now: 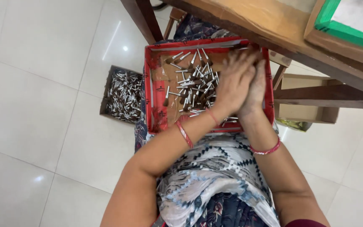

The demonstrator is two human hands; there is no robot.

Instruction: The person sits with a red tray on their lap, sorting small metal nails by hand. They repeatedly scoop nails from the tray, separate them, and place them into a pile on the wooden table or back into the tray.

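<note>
A small home workshop for piecework: glossy white floor tiles point(30, 105), a dark wooden table frame point(299, 46), and a brown cardboard box of small silvery metal pieces point(122, 96) on the floor.

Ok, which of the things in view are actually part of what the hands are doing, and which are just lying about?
In use:
- red tray on the lap
- small metal-tipped pieces in it
- left hand and right hand, pressed together over the tray; whether they hold pieces is hidden

Lying about:
- cardboard box of similar metal pieces on the floor
- open cardboard box
- wooden table
- green-edged frame
</note>
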